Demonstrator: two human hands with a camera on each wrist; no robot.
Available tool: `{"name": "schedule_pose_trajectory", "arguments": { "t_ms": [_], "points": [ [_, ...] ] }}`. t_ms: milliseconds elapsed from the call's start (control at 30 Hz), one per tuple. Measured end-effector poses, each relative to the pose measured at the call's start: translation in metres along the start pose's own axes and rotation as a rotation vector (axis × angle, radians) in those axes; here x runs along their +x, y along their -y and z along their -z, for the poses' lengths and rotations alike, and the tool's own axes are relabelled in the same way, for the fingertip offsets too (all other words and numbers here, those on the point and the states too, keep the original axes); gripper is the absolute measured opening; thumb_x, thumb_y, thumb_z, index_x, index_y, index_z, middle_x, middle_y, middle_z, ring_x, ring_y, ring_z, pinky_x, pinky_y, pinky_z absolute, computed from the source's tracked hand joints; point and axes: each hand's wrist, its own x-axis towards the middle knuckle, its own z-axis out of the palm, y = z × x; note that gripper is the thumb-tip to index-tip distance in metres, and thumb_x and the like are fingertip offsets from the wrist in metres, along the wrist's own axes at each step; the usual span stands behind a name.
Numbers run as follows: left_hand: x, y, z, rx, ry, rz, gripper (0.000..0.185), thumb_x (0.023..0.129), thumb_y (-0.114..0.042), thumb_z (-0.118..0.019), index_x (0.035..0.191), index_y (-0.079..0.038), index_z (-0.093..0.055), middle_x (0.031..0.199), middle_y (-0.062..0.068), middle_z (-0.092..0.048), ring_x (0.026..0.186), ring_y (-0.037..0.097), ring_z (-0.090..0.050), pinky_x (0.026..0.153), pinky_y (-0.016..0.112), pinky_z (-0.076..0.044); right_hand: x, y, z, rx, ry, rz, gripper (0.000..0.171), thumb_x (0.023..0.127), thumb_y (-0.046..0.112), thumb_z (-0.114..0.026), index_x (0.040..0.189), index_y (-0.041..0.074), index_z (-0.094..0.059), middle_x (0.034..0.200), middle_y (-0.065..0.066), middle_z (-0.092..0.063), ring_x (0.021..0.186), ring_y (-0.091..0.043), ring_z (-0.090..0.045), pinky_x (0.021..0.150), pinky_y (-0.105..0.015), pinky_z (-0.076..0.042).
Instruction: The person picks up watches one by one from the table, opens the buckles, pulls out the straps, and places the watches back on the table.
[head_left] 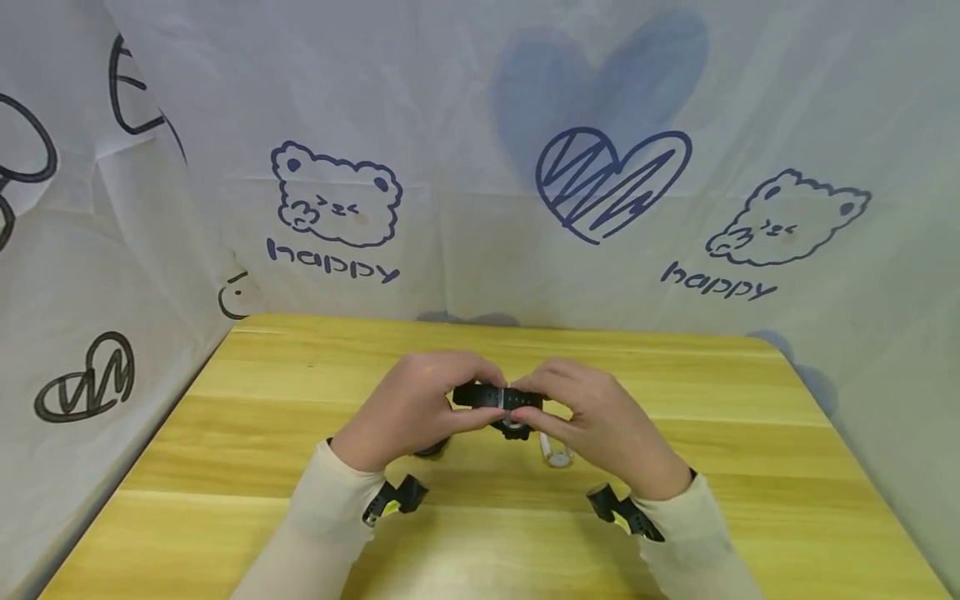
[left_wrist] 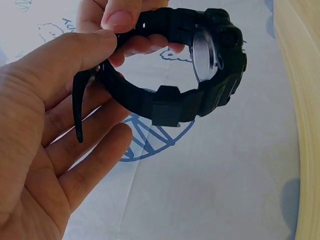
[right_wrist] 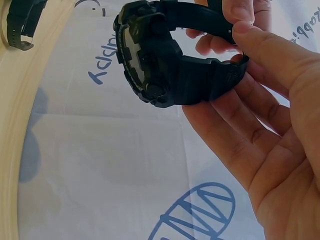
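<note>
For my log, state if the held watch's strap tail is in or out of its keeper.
Out: left wrist view shows the tail hanging clear of the keeper.

White, creased fabric sheets (head_left: 450, 92) hang behind and beside a yellow wood-grain tabletop (head_left: 262, 400) with rounded far corners. Dark-blue line-drawn bears (head_left: 341, 208), dark-blue "happy" lettering (head_left: 333, 262), a scribble-filled outlined heart (head_left: 615, 187) and a solid pale-blue heart (head_left: 581, 104) mark the back.
</note>
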Motion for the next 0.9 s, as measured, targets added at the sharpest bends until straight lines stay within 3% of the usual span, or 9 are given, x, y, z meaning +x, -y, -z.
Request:
{"name": "schedule_pose_trajectory", "arguments": {
  "t_ms": [667, 900],
  "points": [
    [-0.0014, -0.0007, 0.0007, 0.002, 0.026, 0.025, 0.023, 0.086, -0.020, -0.086, 0.105, -0.011, -0.074, 0.095, -0.005, -0.075, 0.079, 0.002, -0.066, 0.072, 0.019, -0.056, -0.0022, -0.0022, 0.0032, -0.022, 0.006, 0.005, 0.023, 0.087, 0.019, -0.084, 0.108, 0.012, -0.076, 0.096, 0.005, -0.071, 0.079, -0.007, -0.064, 0.065, -0.024, -0.053],
    [-0.0012, -0.0034, -0.0031, 0.036, 0.009, -0.018, 0.025, 0.087, -0.019, -0.086, 0.107, -0.009, -0.075, 0.099, -0.002, -0.076, 0.084, 0.006, -0.071, 0.077, 0.019, -0.058, -0.0019, 0.0021, 0.0010, -0.010, -0.010, -0.007, 0.032, 0.091, 0.024, -0.083, 0.118, 0.011, -0.074, 0.110, 0.001, -0.074, 0.099, -0.013, -0.071, 0.084, -0.032, -0.060]
  ]
}}
